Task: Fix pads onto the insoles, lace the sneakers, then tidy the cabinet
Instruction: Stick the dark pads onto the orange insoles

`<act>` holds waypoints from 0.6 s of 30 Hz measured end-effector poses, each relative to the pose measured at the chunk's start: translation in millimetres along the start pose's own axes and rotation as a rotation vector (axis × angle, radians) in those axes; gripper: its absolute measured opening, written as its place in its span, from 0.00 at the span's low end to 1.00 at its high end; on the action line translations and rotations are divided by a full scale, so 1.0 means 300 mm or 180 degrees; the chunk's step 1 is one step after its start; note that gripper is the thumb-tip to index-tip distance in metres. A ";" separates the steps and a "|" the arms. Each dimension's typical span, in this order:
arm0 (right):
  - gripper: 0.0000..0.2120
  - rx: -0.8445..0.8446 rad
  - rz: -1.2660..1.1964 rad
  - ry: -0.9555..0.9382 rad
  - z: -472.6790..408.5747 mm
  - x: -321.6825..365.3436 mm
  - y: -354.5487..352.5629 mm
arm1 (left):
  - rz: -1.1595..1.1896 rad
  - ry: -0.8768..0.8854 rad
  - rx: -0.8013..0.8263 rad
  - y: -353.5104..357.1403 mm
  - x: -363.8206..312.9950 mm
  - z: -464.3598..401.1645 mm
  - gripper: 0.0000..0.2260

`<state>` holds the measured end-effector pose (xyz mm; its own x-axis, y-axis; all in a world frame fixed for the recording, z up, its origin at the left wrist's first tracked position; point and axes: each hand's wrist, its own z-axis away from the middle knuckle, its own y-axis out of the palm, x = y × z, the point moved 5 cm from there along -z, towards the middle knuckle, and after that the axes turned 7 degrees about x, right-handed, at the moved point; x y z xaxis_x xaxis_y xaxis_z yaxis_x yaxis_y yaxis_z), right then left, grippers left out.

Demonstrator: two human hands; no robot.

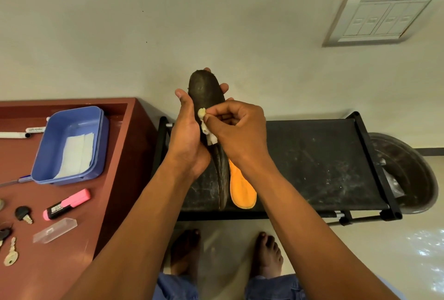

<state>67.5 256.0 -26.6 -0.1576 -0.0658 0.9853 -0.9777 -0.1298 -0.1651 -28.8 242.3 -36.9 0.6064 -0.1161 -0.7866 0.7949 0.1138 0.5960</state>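
Head view: left hand (189, 136) grips a dark insole (207, 97) held upright in the air, thumb on its near face, fingertips showing past its far edge; the insole's upper end rises above the hand, its lower end hangs down to the near edge of the black rack (312, 160); right hand (236, 129) has fingers curled, thumb and forefinger pinching a small pale pad (206, 124) against the insole's left edge, just beside the left palm; the pad looks crumpled, part of it hidden under the fingers; I cannot tell how much of it sticks to the insole. An orange insole (241, 189) lies flat on the rack top near its front edge, just right of the dark insole's lower end, touching or almost touching it.

Left of the rack stands a red-brown desk (115, 179); near its back right corner a blue plastic box (69, 143) with white sheets (77, 153) inside; near the right edge a pink highlighter (67, 203) and a clear plastic case (55, 230); keys (10, 253) along the left part; white markers (16, 134) behind the box. Pale wall behind, with a switch plate (379, 18) at upper right; a dark round bin (408, 172) right of the rack; bare feet (268, 254) on the pale floor below.
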 end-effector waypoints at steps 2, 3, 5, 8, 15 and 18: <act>0.03 -0.0165 0.0102 -0.0049 -0.001 0.002 -0.010 | -0.0003 -0.0015 0.0021 0.009 0.005 0.002 0.36; 0.03 -0.0323 0.0219 -0.0050 -0.002 -0.002 -0.025 | 0.0012 -0.0028 0.0062 0.020 0.007 0.006 0.35; 0.04 -0.0617 0.0454 -0.0049 -0.006 -0.010 -0.058 | 0.0075 -0.0072 0.0176 0.043 0.015 0.012 0.34; 0.04 -0.0641 0.0537 -0.0090 -0.013 -0.012 -0.073 | 0.0021 -0.0087 0.0226 0.053 0.026 0.017 0.33; 0.04 0.0109 -0.0072 -0.0105 -0.019 0.011 -0.033 | -0.0191 -0.0093 -0.0002 0.009 0.020 0.003 0.34; 0.05 -0.0145 0.0368 -0.0048 -0.020 -0.010 -0.047 | -0.0154 -0.0130 0.0029 0.006 0.031 -0.001 0.33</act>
<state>81.1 264.0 -26.9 -0.2680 -0.0927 0.9589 -0.9584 -0.0755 -0.2752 -22.0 241.6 -43.1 0.5675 -0.1613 -0.8074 0.8233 0.0982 0.5590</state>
